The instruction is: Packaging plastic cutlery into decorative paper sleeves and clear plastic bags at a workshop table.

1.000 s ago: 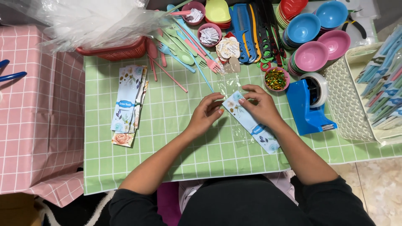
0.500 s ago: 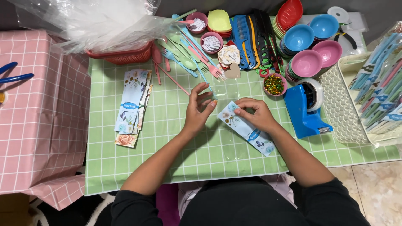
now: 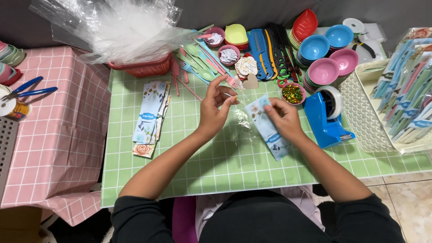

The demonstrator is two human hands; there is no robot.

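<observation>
My right hand [image 3: 282,118] holds a long floral paper card [image 3: 267,127] that sits inside a clear plastic sleeve [image 3: 241,122], over the green gridded table [image 3: 225,166]. My left hand [image 3: 215,108] is raised above the sleeve's open end, thumb and fingers pinching its thin clear edge. Both hands are near the table's middle. A stack of similar floral cards [image 3: 151,118] lies to the left of my left hand.
A blue tape dispenser [image 3: 327,118] stands right of my right hand, beside a small bowl of glitter [image 3: 293,93]. Plastic cutlery, combs and coloured bowls [image 3: 325,69] crowd the back. A red basket with clear bags [image 3: 135,27] is back left. A white tray of packed cards [image 3: 365,117] sits right.
My left hand has lifted from the card and now pinches the clear sleeve's edge. The card has tilted a little more upright in my right hand.
</observation>
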